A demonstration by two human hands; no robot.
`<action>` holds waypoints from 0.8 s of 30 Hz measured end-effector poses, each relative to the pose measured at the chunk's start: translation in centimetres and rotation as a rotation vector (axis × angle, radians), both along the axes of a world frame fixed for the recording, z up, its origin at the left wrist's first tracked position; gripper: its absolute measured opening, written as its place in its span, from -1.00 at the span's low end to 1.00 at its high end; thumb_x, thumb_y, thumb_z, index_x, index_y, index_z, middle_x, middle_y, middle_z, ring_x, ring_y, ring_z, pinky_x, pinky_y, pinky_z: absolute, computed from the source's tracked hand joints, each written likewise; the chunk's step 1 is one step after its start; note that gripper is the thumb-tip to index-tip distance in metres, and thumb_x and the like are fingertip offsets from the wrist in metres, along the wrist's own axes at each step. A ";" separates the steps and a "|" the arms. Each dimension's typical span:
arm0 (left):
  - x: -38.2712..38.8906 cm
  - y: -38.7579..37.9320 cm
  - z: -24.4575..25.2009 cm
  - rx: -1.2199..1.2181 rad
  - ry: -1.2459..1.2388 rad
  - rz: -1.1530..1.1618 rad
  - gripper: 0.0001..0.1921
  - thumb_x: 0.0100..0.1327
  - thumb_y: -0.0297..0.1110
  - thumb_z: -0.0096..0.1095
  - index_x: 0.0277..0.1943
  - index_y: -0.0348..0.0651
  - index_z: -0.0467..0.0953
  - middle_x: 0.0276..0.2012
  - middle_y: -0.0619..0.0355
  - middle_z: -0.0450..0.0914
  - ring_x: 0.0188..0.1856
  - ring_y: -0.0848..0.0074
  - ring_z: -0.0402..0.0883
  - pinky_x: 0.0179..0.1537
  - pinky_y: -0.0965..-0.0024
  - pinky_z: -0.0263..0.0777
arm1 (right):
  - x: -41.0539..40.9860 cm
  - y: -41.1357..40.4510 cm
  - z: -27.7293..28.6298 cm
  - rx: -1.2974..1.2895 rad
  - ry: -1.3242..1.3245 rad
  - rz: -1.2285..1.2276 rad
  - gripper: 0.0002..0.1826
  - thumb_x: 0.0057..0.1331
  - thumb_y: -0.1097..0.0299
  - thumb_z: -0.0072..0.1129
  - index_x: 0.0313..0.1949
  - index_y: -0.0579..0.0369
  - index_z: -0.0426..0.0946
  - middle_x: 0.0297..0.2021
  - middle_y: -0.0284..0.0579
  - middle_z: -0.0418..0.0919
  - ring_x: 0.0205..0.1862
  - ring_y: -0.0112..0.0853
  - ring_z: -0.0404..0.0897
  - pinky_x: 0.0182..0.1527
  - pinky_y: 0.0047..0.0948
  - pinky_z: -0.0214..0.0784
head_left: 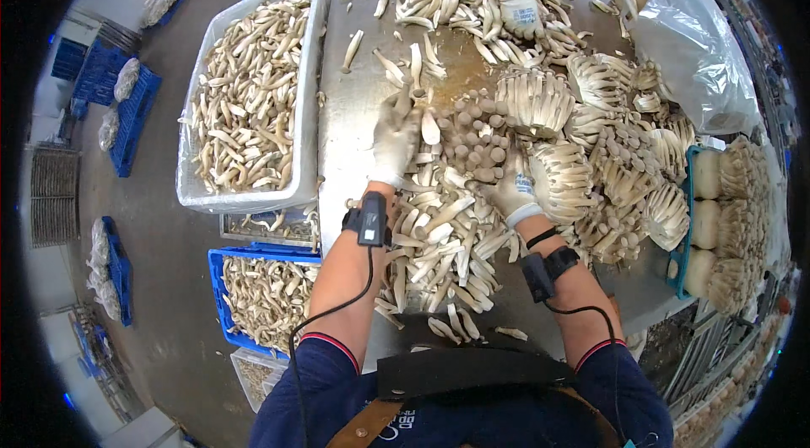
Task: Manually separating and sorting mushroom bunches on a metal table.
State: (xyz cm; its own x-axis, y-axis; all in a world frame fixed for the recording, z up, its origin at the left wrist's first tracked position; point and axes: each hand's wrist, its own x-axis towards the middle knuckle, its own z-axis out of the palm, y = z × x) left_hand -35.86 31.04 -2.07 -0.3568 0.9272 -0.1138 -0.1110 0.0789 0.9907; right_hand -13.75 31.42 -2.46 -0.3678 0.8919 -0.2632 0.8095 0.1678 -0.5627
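My left hand (pixel 397 135), in a white work glove, is at the left edge of the mushroom pile, its fingers beside a loose mushroom (pixel 416 66); motion blur hides whether it grips one. My right hand (pixel 511 185), gloved too, touches the lower side of a cluster of mushrooms with round grey-brown caps (pixel 474 131). Whether its fingers close on the cluster cannot be told. Loose separated mushrooms (pixel 443 245) lie heaped between my forearms. Whole mushroom clumps (pixel 561 182) are piled just right of my right hand, on the metal table (pixel 348 125).
Left of the table stands a white crate (pixel 311 100) of loose mushrooms, with a blue crate (pixel 218 296) below it. A teal basket (pixel 686 220) of clumps stands at right, near clear plastic sheeting (pixel 702 49). Across the table, another person's gloved hand (pixel 520 10) is over a second heap.
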 end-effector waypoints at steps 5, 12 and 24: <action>4.1 3.1 -2.3 -0.175 -0.900 0.031 -0.69 0.35 -0.22 -0.21 -0.06 -0.25 0.39 -0.13 0.08 0.51 -0.09 0.41 0.49 -0.09 0.48 0.36 | -0.8 1.0 -2.9 0.162 0.072 -0.064 0.24 -0.22 0.13 0.40 0.28 0.25 -0.31 0.23 0.15 -0.04 0.27 -0.03 -0.02 0.30 -0.25 -0.18; 7.2 -3.9 12.5 0.239 0.065 -0.256 -0.52 0.26 -0.21 0.04 0.15 -0.30 0.25 0.08 0.15 0.38 0.01 0.52 0.40 0.02 0.54 0.27 | 1.8 -2.8 10.7 0.427 0.806 -0.031 0.15 -0.21 0.25 0.39 0.26 0.30 -0.22 0.18 0.12 0.10 0.17 -0.10 0.18 0.22 -0.22 0.02; 19.3 -24.9 0.6 0.006 1.291 -0.976 -0.07 -0.11 0.19 0.22 0.27 -0.18 0.08 0.26 -0.35 -0.12 0.32 -0.14 -0.23 0.30 0.02 -0.42 | 23.1 -24.2 -4.0 0.342 -0.035 0.332 -0.51 0.10 0.19 0.06 0.03 0.09 0.38 0.21 0.23 0.05 0.28 0.10 -0.07 0.26 0.10 -0.28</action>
